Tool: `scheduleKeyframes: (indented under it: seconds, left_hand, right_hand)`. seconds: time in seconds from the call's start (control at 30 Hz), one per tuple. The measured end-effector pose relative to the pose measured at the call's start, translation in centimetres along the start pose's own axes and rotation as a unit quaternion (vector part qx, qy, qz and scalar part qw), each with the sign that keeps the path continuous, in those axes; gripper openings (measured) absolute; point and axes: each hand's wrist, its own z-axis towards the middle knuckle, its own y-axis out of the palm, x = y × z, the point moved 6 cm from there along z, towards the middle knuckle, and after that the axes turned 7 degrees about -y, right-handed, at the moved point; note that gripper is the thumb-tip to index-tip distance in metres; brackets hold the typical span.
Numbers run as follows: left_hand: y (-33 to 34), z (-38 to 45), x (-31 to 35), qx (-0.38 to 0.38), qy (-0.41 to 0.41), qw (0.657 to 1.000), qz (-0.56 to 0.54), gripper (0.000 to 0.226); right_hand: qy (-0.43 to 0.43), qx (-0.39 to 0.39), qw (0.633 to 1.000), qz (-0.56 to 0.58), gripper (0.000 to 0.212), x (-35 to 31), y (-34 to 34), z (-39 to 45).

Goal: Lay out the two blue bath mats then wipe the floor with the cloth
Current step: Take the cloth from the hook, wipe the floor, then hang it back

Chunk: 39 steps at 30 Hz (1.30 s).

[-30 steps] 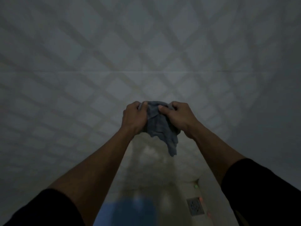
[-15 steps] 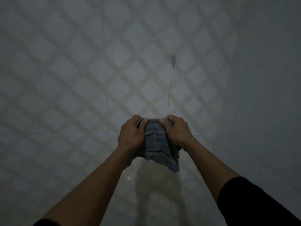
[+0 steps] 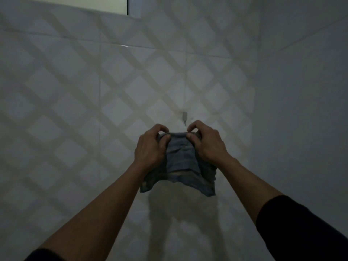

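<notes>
Grey-blue cloth (image 3: 180, 162) is gripped along its top edge by the left hand (image 3: 150, 147) and right hand (image 3: 207, 146), hung between them just below a wall hook (image 3: 184, 115) on the tiled wall (image 3: 75, 91).

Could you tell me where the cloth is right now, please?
The cloth is at the centre of the head view, held up between the left hand and right hand before the tiled wall, just below a small hook.
</notes>
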Motion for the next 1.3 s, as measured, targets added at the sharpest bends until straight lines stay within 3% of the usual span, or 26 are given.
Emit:
scheduleKeyframes:
  seconds: [0.47, 0.6, 0.9, 1.17, 1.3]
  left_hand:
    - [4.1, 8.4, -0.2, 0.063, 0.067, 0.996, 0.021, 0.025]
    - [5.3, 10.1, 0.3, 0.075, 0.058, 0.994, 0.049, 0.028]
    - [7.6, 10.6, -0.9, 0.143, 0.04, 0.985, 0.09, 0.027]
    - [8.6, 8.8, -1.2, 0.123, 0.048, 0.975, 0.181, 0.038]
    - [9.0, 7.6, -1.4, 0.103, 0.025, 0.972, 0.212, 0.045]
  right_hand:
    - [-0.051, 0.097, 0.988, -0.112, 0.014, 5.3, 0.9, 7.6]
    - [-0.061, 0.092, 0.987, -0.117, 0.01, 6.6, 1.2, 9.1]
    - [-0.128, 0.095, 0.976, -0.151, 0.033, 8.2, 2.7, 9.0]
    - [-0.162, 0.096, 0.958, -0.215, 0.047, 9.5, 4.4, 6.3]
    - [-0.135, 0.06, 0.968, -0.203, 0.054, 10.0, 5.3, 5.8]
